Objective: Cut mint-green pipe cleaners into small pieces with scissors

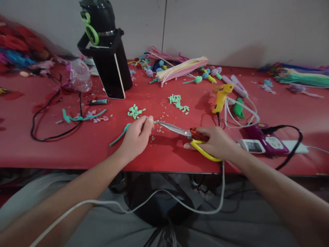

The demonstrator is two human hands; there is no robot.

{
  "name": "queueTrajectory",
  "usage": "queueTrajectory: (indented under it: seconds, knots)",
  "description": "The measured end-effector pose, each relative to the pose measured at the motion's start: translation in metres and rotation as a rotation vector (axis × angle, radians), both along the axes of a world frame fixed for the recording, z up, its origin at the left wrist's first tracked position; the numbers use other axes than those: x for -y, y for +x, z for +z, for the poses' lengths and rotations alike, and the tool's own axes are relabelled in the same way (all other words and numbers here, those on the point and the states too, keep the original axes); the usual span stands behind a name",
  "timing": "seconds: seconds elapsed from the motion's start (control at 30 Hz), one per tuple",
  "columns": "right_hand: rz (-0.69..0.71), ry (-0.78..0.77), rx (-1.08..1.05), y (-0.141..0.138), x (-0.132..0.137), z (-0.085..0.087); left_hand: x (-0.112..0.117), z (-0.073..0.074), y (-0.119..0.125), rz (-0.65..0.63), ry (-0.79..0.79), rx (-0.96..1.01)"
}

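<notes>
My left hand point(137, 135) is closed in a pinch on a green pipe cleaner point(155, 122), whose short tip pokes out past the fingertips. A teal fuzzy stem point(118, 136) shows on the other side of this hand; whether it is the same piece is hidden. My right hand point(216, 140) grips scissors point(177, 129) by their red and yellow handles. Their blade tips reach the pipe cleaner's end, and the blades look nearly closed. Just beyond lie two piles of short green cut pieces, one on the left point(135, 111) and one on the right point(178, 102).
A black bottle point(125, 68) with a phone point(109, 75) against it stands back left. Pipe cleaner bundles point(182, 68) lie along the wall. At right are a yellow glue gun point(221, 97) and a purple power adapter point(273, 142). A white cable point(164, 191) hangs before the table.
</notes>
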State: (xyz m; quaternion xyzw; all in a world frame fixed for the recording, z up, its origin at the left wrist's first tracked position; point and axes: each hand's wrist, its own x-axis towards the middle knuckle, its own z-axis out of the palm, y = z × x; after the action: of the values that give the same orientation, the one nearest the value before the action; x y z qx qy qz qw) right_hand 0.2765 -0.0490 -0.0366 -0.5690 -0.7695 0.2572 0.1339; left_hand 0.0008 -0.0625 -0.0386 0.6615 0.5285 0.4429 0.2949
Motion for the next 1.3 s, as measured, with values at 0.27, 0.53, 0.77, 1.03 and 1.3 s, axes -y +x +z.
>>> queueTrajectory:
  seconds: [0.27,0.53,0.77,1.03,1.3]
  knots:
    - [0.004,0.025,0.010,0.0001,-0.0002,0.0008,0.0006,0.0021,0.0003,-0.005,0.011,-0.017]
    - [-0.016,0.007,0.011,-0.0016,-0.0008,0.0001,0.0000,0.0019,0.0009,-0.006,0.003,-0.008]
    - [0.007,0.013,-0.005,0.0000,0.0008,0.0013,-0.0003,0.0006,0.0002,-0.016,0.009,-0.002]
    - [0.026,0.003,0.001,-0.0009,0.0008,0.0048,0.0003,0.0017,0.0009,-0.009,0.013,-0.006]
    - [0.013,-0.024,0.031,-0.0016,0.0001,0.0059,-0.0001,0.0018,-0.0001,-0.009,0.038,-0.032]
